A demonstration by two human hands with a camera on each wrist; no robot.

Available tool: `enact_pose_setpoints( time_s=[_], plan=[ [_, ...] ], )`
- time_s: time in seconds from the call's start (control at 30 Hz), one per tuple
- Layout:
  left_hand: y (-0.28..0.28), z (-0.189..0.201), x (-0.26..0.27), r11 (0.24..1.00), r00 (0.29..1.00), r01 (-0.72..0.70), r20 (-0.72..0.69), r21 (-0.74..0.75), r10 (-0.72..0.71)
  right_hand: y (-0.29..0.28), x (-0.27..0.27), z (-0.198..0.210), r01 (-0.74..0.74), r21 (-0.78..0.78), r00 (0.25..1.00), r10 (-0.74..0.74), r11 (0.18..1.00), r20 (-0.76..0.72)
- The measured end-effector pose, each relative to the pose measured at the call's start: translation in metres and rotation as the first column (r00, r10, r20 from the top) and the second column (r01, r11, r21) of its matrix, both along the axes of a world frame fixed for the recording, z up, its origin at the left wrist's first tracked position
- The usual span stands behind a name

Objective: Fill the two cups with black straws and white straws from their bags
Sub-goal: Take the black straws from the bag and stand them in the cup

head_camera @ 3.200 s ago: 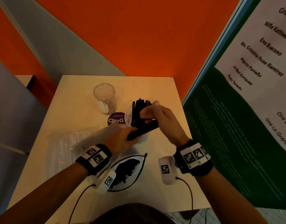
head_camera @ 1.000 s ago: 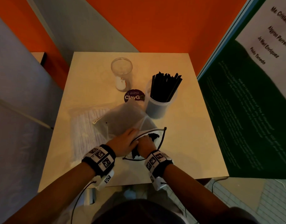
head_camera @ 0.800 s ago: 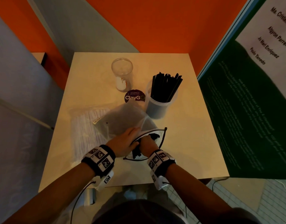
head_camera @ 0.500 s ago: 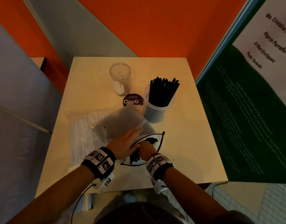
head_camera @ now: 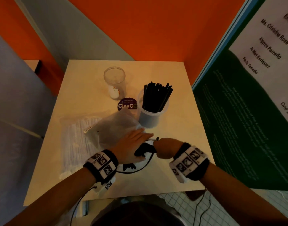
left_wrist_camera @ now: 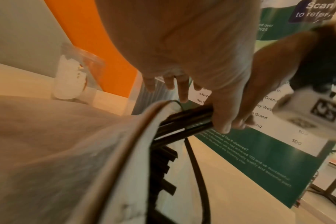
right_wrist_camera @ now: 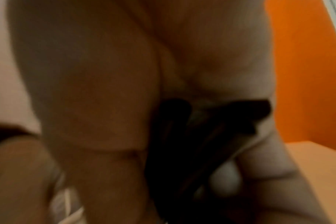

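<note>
A clear cup (head_camera: 152, 111) packed with black straws (head_camera: 156, 95) stands right of centre on the table. An empty clear cup (head_camera: 114, 82) stands behind it to the left. The black-straw bag (head_camera: 117, 126) lies in front, its mouth toward me. My left hand (head_camera: 132, 147) presses flat on the bag with straight fingers (left_wrist_camera: 182, 89). My right hand (head_camera: 164, 148) grips a small bunch of black straws (left_wrist_camera: 184, 121) at the bag's mouth, seen dark against the palm in the right wrist view (right_wrist_camera: 192, 144). The bag of white straws (head_camera: 76, 141) lies to the left.
A round purple sticker (head_camera: 127, 105) sits between the cups. A green and white poster board (head_camera: 247, 111) stands along the table's right edge, an orange wall behind. The table (head_camera: 180, 128) has bare surface on its right side and near edge.
My right hand, earlier deep in the bag's mouth, has drawn back to the right with black straws in it. The left hand stays pressed on the bag.
</note>
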State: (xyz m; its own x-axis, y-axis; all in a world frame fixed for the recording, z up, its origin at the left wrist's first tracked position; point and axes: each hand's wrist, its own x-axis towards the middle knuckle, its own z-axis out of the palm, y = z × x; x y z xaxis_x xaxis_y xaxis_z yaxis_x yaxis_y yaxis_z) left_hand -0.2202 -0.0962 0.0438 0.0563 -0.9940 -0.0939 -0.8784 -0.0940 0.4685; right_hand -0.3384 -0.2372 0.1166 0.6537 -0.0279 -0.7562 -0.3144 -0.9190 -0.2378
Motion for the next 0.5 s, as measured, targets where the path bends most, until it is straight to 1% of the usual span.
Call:
enact_pose_setpoints(
  time_s=[0.07,0.17,0.2,0.27,0.3,0.33,0.37,0.4,0.43,0.47,0.5],
  plan=[
    [-0.012,0.002,-0.006,0.999,0.999,-0.018,-0.050,0.034,0.019,-0.015,-0.005,0.034,-0.035,-0.058,0.999,0.036,0.998,0.027],
    [-0.029,0.013,-0.014,0.999,0.971,-0.050,-0.231,0.019,0.054,-0.032,-0.006,0.078,-0.058,-0.113,0.991,0.071,0.992,0.117],
    [-0.033,0.017,-0.014,0.998,0.965,-0.063,-0.253,0.022,0.067,-0.037,-0.005,0.089,-0.053,-0.117,0.988,0.069,0.992,0.140],
    [-0.038,0.022,-0.010,0.993,0.958,-0.121,-0.261,-0.001,0.117,-0.047,-0.002,0.108,-0.002,-0.075,0.979,0.017,0.997,0.202],
    [-0.039,0.023,-0.006,0.987,0.948,-0.160,-0.282,-0.022,0.147,-0.052,-0.001,0.114,0.058,-0.016,0.964,-0.051,0.998,0.261],
    [-0.040,0.024,-0.002,0.979,0.937,-0.199,-0.300,-0.043,0.177,-0.056,0.001,0.119,0.119,0.060,0.927,-0.132,0.991,0.351],
    [-0.041,0.025,0.002,0.969,0.927,-0.236,-0.315,-0.068,0.204,-0.060,0.003,0.122,0.172,0.151,0.857,-0.224,0.973,0.465],
    [-0.042,0.026,0.004,0.957,0.910,-0.277,-0.342,-0.084,0.234,-0.062,0.005,0.122,0.214,0.250,0.744,-0.323,0.944,0.585],
    [-0.044,0.027,0.007,0.949,0.893,-0.301,-0.378,-0.097,0.245,-0.061,0.007,0.120,0.229,0.350,0.612,-0.414,0.908,0.674],
    [-0.046,0.030,0.009,0.942,0.882,-0.315,-0.403,-0.118,0.244,-0.059,0.010,0.116,0.213,0.414,0.512,-0.462,0.885,0.724],
    [-0.049,0.032,0.011,0.939,0.881,-0.314,-0.412,-0.138,0.234,-0.054,0.013,0.110,0.192,0.443,0.469,-0.478,0.876,0.742]
  ],
)
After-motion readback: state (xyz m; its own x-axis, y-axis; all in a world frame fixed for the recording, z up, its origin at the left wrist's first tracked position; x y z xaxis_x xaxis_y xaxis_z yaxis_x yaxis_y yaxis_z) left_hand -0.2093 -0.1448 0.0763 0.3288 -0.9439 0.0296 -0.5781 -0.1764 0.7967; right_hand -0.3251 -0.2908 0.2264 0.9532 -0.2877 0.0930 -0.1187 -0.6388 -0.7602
